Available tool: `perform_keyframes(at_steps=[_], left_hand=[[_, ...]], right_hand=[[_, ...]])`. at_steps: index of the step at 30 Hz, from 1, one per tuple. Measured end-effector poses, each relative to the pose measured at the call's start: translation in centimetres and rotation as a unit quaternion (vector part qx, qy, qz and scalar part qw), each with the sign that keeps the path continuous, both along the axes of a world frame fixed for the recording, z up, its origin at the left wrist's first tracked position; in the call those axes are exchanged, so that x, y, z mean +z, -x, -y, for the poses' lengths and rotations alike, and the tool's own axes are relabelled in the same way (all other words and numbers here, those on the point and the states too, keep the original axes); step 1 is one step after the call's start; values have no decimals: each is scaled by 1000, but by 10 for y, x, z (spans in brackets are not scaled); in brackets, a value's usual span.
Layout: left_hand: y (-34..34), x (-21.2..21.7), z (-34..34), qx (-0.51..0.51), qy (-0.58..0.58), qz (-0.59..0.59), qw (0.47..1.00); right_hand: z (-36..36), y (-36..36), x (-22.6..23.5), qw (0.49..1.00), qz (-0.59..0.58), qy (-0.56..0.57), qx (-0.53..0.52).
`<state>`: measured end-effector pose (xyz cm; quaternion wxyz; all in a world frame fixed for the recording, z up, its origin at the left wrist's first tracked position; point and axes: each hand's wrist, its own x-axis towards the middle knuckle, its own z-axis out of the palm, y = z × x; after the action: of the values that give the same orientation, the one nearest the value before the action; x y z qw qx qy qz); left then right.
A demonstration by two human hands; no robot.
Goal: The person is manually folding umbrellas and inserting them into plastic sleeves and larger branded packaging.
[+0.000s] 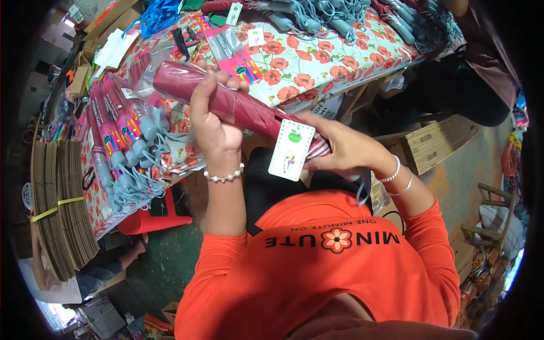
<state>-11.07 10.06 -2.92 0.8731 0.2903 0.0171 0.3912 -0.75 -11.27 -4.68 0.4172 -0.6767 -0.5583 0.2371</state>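
Your left hand and right hand, both clamped, hold one folded maroon fabric umbrella with one white card tag, at 6 o'clock of the floral tabletop.

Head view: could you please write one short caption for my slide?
Both hands, left hand and right hand, hold a folded dark red umbrella with a white tag over a flowered table.

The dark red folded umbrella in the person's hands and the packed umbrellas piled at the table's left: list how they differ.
The dark red folded umbrella is held by the left hand and right hand; the packed umbrellas lie untouched on the floral table. The held one is only partly inside a clear sleeve; the piled ones are fully bagged. Both are folded shut.
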Motion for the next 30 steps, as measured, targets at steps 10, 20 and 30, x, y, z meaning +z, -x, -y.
perform_keyframes(at_steps=[10, 20, 30], left_hand=[[4, -2, 17, -23, -9, -3, 1000], [13, 1, 37, -13, -12, 41, 999], [11, -9, 37, -22, -7, 51, 998]], right_hand=[[-22, 15, 47, 903, 400, -153, 34], [-37, 34, 45, 994, 1, 82, -78], [-48, 26, -1, 980, 7, -199, 26]])
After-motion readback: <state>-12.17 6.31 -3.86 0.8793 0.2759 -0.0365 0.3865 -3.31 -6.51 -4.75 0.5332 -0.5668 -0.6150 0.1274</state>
